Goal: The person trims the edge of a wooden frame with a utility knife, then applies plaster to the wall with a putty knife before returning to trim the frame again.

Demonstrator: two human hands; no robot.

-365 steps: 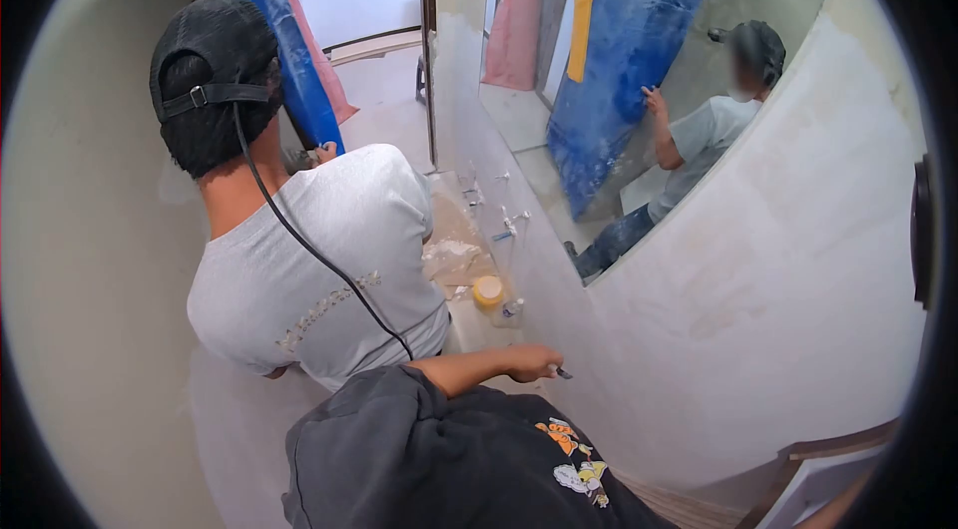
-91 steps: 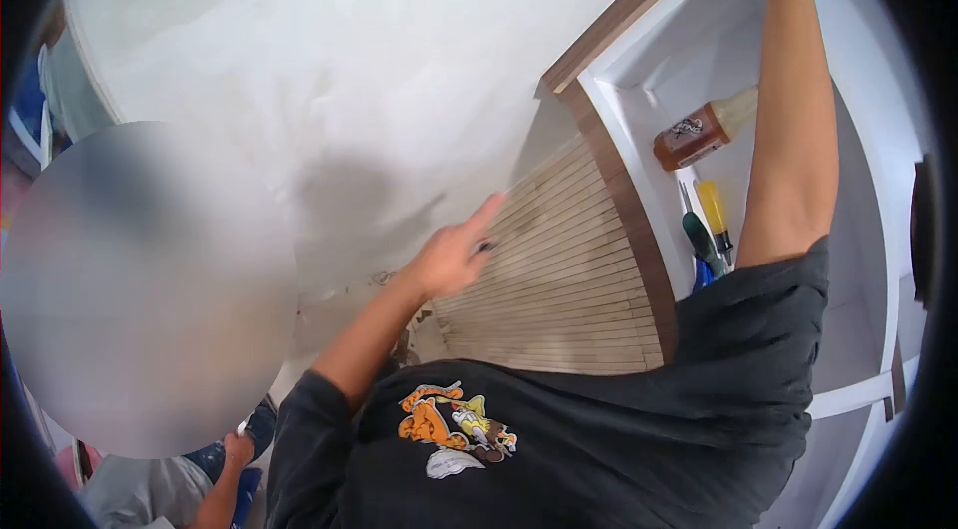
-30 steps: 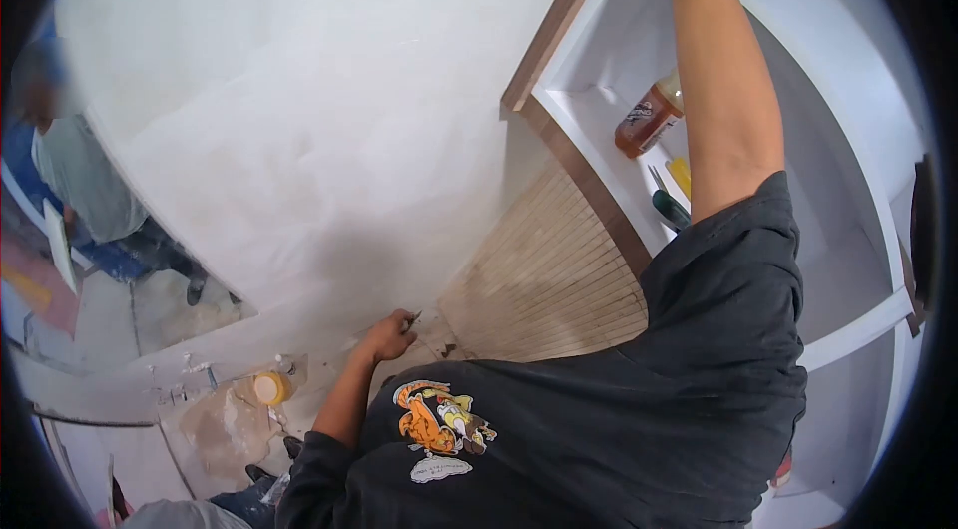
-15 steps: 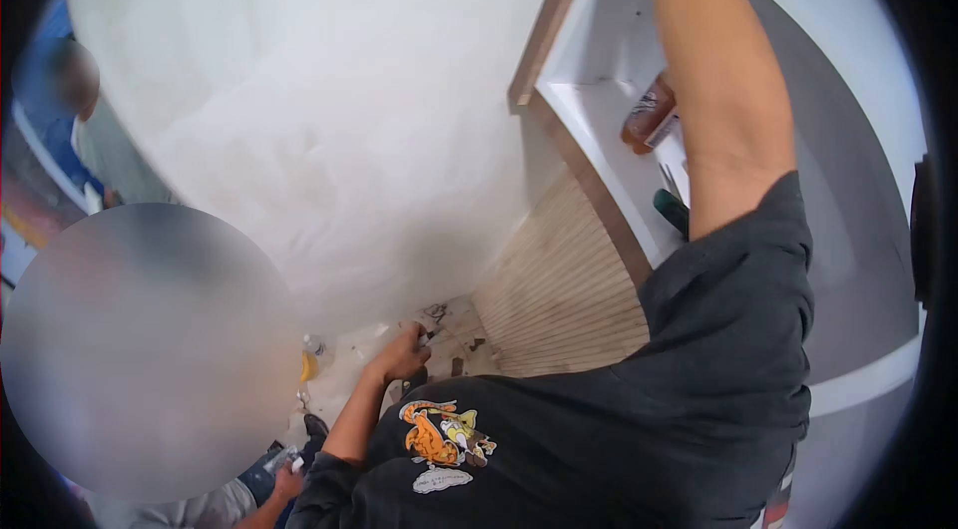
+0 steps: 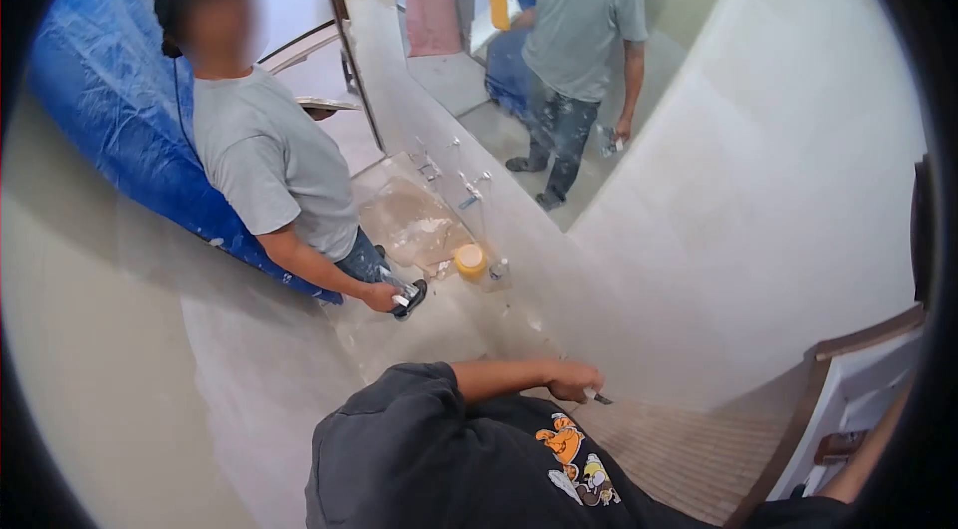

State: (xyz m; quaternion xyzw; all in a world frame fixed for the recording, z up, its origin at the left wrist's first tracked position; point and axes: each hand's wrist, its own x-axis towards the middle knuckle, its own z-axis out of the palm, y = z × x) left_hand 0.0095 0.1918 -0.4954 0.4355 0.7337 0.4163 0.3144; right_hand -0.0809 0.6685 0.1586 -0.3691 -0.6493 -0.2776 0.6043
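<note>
- Far left: tarp (image 5: 120,100), behind a co-worker (image 5: 269,160).
- On the floor (image 5: 454,324): tub (image 5: 469,261), between a sheet (image 5: 409,215) and a small container (image 5: 498,270).
- Right of the co-worker: wall (image 5: 718,269), bearing a mirror (image 5: 554,80).
- Lower right: shelf unit (image 5: 860,334); left of it, tool (image 5: 603,398) in left grip (image 5: 574,381).

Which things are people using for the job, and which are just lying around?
Probably for the job:
small tool in the left hand
scraper-like tool and flat board held by the co-worker

Seemingly just lying about:
yellow tub on the floor
brown thing in the shelf
</note>
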